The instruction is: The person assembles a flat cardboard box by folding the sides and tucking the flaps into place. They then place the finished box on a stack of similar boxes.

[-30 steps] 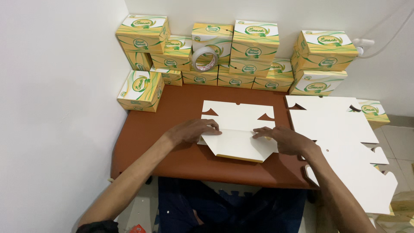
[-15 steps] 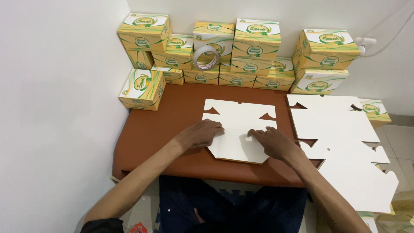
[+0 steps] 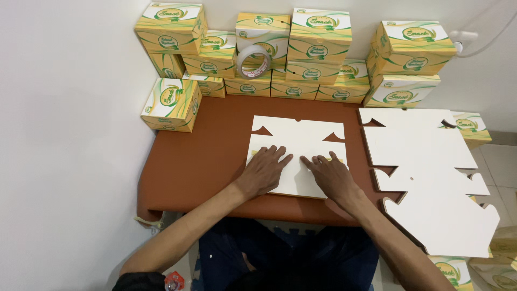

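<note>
Head view: left hand [image 3: 265, 171] and right hand [image 3: 331, 175], fingers spread flat, unclenched, on white cardboard blank [image 3: 296, 139]

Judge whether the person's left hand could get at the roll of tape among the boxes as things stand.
Probably yes: the left hand lies flat on the white cardboard sheet, and the tape roll stands exposed ahead, with bare table between.

cardboard blank [image 3: 297, 141] | white, flat die-cut, near part folded over | on brown table
</note>
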